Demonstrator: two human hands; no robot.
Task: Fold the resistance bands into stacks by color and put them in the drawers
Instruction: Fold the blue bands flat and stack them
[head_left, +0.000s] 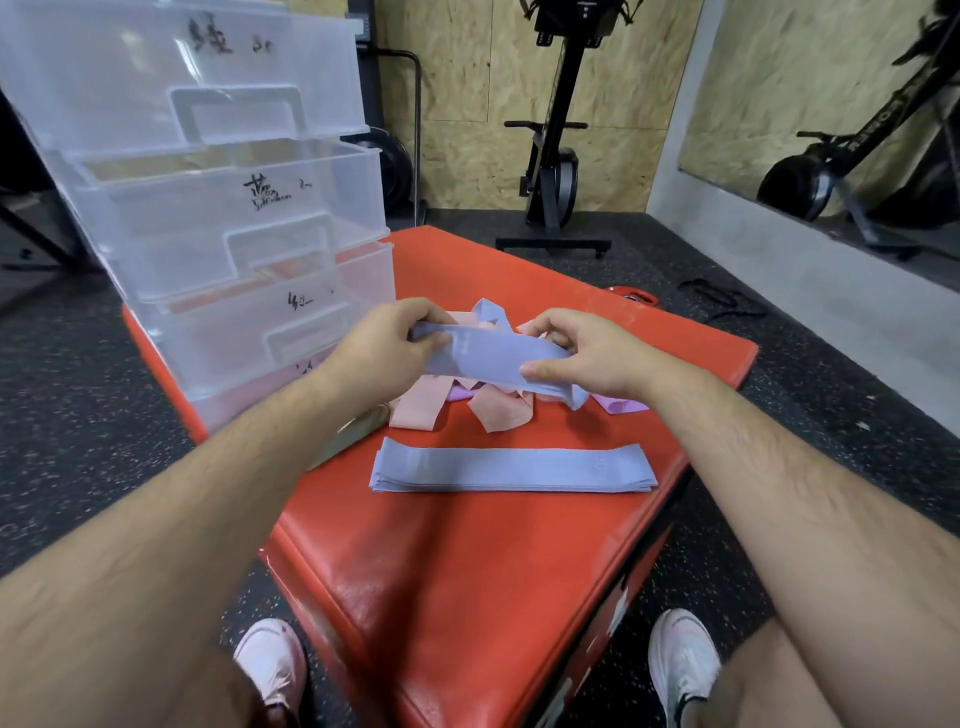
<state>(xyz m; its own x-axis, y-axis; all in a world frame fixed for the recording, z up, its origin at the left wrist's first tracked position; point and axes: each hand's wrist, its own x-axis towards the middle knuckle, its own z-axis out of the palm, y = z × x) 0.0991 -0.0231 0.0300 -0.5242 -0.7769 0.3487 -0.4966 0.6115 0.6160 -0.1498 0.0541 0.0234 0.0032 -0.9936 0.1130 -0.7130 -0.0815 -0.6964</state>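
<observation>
1. We're holding one blue band (493, 358) in the air btw both hands, over the far half of the red padded box (467, 571) and just above the loose pile.
2. Left hand (387, 345): fingers curled round the band's left end, thumb on top. Right hand (582, 353): thumb & fingers pinch it near the right end, and a short tail droops past that hand.
3. Blue stack (511, 467) lies flat nearer the box's near edge, approx parallel to it, several layers w/ edges fairly even. It sits apart from the pile.
4. Pile beyond it: pink bands (421, 405) crumpled & overlapping, and a purple band (621, 402) poking out on the right side.
5. Handling, our guess: the band is light, thin & floppy. It sags wherever it isn't held, so it won't keep a fold unless laid flat. It's prob stretchy, so pulling too hard will skew the length vs the stack.
6. Where to hold: we'd pinch at both ends w/ light tension, keeping the layers aligned btw thumb & fingers, then lower it flat onto the stack.
7. To move the stack we'd lift it from under both ends or the middle, since the layers could slide.
8. Drawer unit (234, 208): clear plastic, at the box's far left corner, drawers stepped out and hand-labelled. We can't read which colour goes where.
</observation>
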